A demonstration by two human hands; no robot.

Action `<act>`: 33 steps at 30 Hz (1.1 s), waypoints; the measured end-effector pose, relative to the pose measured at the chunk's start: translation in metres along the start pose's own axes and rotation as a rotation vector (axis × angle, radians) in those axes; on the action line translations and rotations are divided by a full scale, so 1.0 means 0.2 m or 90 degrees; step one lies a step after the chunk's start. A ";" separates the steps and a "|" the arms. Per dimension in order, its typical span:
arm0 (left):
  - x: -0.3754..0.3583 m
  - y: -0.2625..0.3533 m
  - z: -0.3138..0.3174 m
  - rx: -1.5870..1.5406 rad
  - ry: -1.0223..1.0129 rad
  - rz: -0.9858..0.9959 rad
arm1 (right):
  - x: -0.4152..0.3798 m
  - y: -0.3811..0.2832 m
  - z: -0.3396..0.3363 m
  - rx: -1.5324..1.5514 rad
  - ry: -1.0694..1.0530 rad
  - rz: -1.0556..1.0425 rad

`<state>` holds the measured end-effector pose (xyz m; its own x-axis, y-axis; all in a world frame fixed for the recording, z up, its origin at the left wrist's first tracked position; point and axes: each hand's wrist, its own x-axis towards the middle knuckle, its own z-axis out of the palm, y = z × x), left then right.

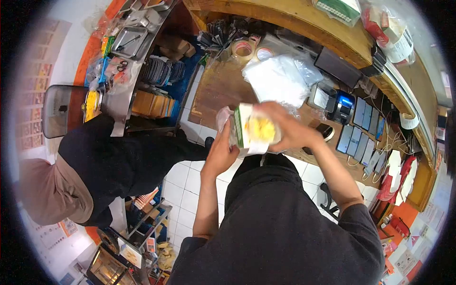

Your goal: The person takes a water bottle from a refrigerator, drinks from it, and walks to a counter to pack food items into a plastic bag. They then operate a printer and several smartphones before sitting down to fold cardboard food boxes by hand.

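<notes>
Close in front of my body, over the near edge of the wooden counter (209,95), is a white and green box (241,124) with yellow food pictured or lying on its face; which of the two I cannot tell. Thin clear plastic surrounds the box. My left hand (221,151) grips its left side from below, thumb towards me. My right hand (290,128), blurred by motion, is curled round the right side and top edge. Beyond the box lies a stack of white plastic bags (278,80).
Tape rolls (243,49) lie at the counter's back. To the right stand a label printer (343,107), several phones (363,114) with cables, and a dark screen (338,66). A co-worker (109,156) stands left beside a metal shelf holding trays (129,42).
</notes>
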<state>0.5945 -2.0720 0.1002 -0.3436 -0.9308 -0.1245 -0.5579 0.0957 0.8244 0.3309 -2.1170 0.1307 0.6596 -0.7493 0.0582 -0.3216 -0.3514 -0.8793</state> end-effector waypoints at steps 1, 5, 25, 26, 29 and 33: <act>-0.01 0.00 -0.03 -0.024 -0.051 -0.030 | -0.02 0.06 0.05 -0.001 0.003 0.003; -0.04 0.04 -0.05 -0.010 -0.123 -0.027 | -0.10 0.35 0.27 -0.198 -0.129 0.172; -0.13 0.28 -0.37 0.183 0.024 -0.027 | -0.40 -0.29 -0.32 -0.134 0.069 0.085; -0.12 0.15 -0.32 0.185 0.024 -0.030 | -0.46 -0.24 -0.32 -0.131 0.068 0.084; -0.05 -0.21 -0.05 0.139 -0.029 -0.009 | -0.62 0.14 -0.10 -0.282 0.015 0.253; 0.13 -0.24 0.34 -0.201 0.025 0.187 | -0.34 0.37 0.44 -0.117 0.125 0.206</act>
<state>0.5609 -2.0770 0.0188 -0.4213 -0.8932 0.1572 -0.1796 0.2521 0.9509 0.3217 -2.0432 0.0205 0.3684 -0.9241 -0.1018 -0.6185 -0.1619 -0.7689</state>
